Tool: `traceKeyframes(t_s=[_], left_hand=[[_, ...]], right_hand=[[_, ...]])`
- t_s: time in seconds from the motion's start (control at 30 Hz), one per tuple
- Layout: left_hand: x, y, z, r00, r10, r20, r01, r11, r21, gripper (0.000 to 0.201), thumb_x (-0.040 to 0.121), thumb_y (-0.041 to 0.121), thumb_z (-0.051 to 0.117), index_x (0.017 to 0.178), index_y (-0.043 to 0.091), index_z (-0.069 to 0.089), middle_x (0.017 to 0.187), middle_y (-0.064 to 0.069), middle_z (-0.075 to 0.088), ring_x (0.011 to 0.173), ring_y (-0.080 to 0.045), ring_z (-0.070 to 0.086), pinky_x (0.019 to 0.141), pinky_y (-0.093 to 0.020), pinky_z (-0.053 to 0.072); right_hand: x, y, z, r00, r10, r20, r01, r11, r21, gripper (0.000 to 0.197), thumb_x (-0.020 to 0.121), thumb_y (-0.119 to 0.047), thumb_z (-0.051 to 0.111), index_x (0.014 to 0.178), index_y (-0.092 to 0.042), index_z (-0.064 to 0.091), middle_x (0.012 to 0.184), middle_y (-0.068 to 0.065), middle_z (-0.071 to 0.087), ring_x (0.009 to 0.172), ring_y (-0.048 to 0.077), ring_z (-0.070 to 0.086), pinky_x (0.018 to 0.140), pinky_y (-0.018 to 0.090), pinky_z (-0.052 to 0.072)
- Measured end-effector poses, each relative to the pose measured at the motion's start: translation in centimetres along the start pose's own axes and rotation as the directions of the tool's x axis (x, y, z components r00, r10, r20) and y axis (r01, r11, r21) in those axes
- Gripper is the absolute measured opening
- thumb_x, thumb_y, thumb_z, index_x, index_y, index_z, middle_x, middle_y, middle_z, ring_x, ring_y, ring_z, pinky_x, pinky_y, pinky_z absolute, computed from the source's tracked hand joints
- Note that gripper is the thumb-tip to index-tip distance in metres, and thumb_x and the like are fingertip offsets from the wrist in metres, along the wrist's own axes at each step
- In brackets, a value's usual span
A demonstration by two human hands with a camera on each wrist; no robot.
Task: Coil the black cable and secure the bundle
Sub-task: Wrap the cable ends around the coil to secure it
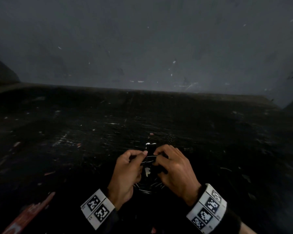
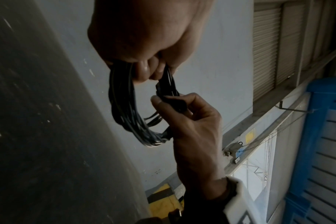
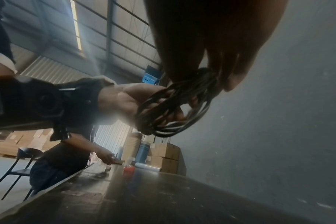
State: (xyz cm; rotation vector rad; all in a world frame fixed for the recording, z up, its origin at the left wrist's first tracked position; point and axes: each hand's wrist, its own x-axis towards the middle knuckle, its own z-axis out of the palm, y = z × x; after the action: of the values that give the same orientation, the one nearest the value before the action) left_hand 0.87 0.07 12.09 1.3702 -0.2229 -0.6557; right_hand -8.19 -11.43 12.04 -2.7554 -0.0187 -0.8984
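- My left hand (image 1: 125, 168) and right hand (image 1: 173, 168) meet above the dark, scuffed worktop (image 1: 74, 125), close in front of me, holding the coiled black cable (image 2: 125, 106) between them.
- The cable hangs as a bundle of many loops, clear of the worktop; in the left wrist view the loops run from my left hand at the top down to my right hand (image 2: 192, 121) below.
- My left hand (image 2: 144, 37) is curled round the top of the coil, fingers closed on the strands.
- My right hand pinches a black strap (image 2: 173, 103) between thumb and forefinger, pressed against the side of the bundle; whether the strap goes all the way round the loops, I cannot tell.
- In the head view a black piece with white marks (image 1: 150, 147) stands up between my fingertips; nothing on it can be read.
- Both wrists wear white bands (image 1: 97, 208) printed with black-and-white square marker patterns, no legible words.
- In the right wrist view the loops (image 3: 175, 106) dangle under my fingers, with my left hand (image 3: 128, 100) behind them.
- Farther along the worktop (image 3: 163, 197) another person (image 3: 63, 159) leans over it, near a red object (image 3: 129, 169), a clear roll (image 3: 148, 166) and stacked cardboard boxes (image 3: 167, 157).
- A grey wall (image 1: 142, 48) rises behind the worktop; a blue plastic crate (image 2: 316, 136) shows at the edge of the left wrist view. No brand or lettering is readable anywhere.
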Motion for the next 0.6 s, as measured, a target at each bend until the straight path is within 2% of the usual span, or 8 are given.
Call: traceKeyframes(t_s=[0.07, 0.1, 0.23, 0.3, 0.4, 0.5, 0.6], left_hand=[[0.0, 0.2, -0.1, 0.999, -0.033, 0.038, 0.033, 0.999, 0.004, 0.01, 0.091, 0.018, 0.057, 0.095, 0.01, 0.062, 0.032, 0.01, 0.039, 0.025, 0.0, 0.032, 0.028, -0.012, 0.022], [0.0, 0.2, -0.2, 0.997, -0.039, 0.065, 0.039, 0.999, 0.005, 0.012, 0.092, 0.021, 0.056, 0.092, 0.012, 0.064, 0.034, 0.011, 0.038, 0.026, 0.0, 0.03, 0.028, -0.013, 0.02], [-0.1, -0.1, -0.3, 0.986, 0.008, 0.164, -0.01, 1.0, 0.008, 0.033, 0.087, 0.033, 0.058, 0.057, 0.019, 0.059, 0.044, 0.006, 0.025, 0.032, -0.002, 0.021, 0.034, -0.018, 0.013], [-0.2, -0.2, -0.1, 0.982, 0.03, 0.185, -0.035, 0.999, 0.026, 0.039, 0.087, 0.031, 0.059, 0.05, 0.02, 0.063, 0.043, 0.008, 0.024, 0.033, -0.002, 0.019, 0.036, -0.019, 0.012], [-0.2, -0.2, 0.1, 0.982, 0.046, 0.186, -0.048, 0.999, 0.005, 0.03, 0.088, 0.025, 0.061, 0.061, 0.018, 0.071, 0.043, 0.009, 0.025, 0.033, -0.002, 0.02, 0.037, -0.019, 0.012], [0.2, -0.3, -0.1, 0.986, 0.053, 0.156, -0.05, 0.998, -0.025, 0.023, 0.088, 0.025, 0.06, 0.073, 0.013, 0.073, 0.043, 0.008, 0.025, 0.033, -0.002, 0.02, 0.038, -0.019, 0.011], [0.3, -0.4, -0.2, 0.987, 0.057, 0.15, -0.057, 0.998, 0.001, 0.022, 0.088, 0.026, 0.06, 0.082, 0.01, 0.074, 0.043, 0.008, 0.027, 0.034, -0.002, 0.021, 0.037, -0.019, 0.013]], right_hand=[[-0.1, 0.1, 0.3, 1.0, 0.012, -0.022, -0.012, 1.0, 0.019, 0.021, 0.059, -0.002, 0.07, 0.072, -0.013, 0.059, 0.095, 0.006, 0.063, 0.078, 0.022, 0.061, 0.061, 0.035, 0.053], [-0.1, 0.1, 0.4, 0.999, 0.019, -0.029, -0.019, 1.0, 0.024, 0.02, 0.06, -0.001, 0.069, 0.073, -0.013, 0.059, 0.095, 0.006, 0.063, 0.078, 0.022, 0.061, 0.061, 0.036, 0.054], [-0.2, 0.3, 0.3, 0.999, 0.031, -0.044, -0.03, 0.999, 0.026, 0.016, 0.063, -0.002, 0.067, 0.073, -0.013, 0.06, 0.094, 0.006, 0.063, 0.079, 0.022, 0.061, 0.061, 0.036, 0.054], [0.0, 0.2, 0.1, 0.998, 0.038, -0.047, -0.037, 0.999, 0.015, 0.013, 0.065, -0.004, 0.064, 0.074, -0.013, 0.06, 0.092, 0.006, 0.063, 0.077, 0.022, 0.06, 0.061, 0.036, 0.054], [0.1, 0.4, -0.1, 0.999, 0.034, -0.009, -0.034, 0.999, 0.007, 0.009, 0.071, -0.011, 0.059, 0.079, -0.014, 0.063, 0.096, 0.005, 0.063, 0.08, 0.02, 0.061, 0.063, 0.035, 0.054], [0.0, 0.8, -0.8, 0.998, -0.007, 0.07, 0.006, 1.0, 0.017, 0.021, 0.077, -0.023, 0.052, 0.091, -0.019, 0.068, 0.106, 0.003, 0.065, 0.089, 0.018, 0.063, 0.07, 0.033, 0.054], [-0.3, 1.2, -1.3, 0.996, -0.042, 0.078, 0.036, 0.996, 0.076, 0.02, 0.082, -0.025, 0.056, 0.096, -0.022, 0.069, 0.113, 0.002, 0.065, 0.1, 0.015, 0.061, 0.078, 0.035, 0.053]])
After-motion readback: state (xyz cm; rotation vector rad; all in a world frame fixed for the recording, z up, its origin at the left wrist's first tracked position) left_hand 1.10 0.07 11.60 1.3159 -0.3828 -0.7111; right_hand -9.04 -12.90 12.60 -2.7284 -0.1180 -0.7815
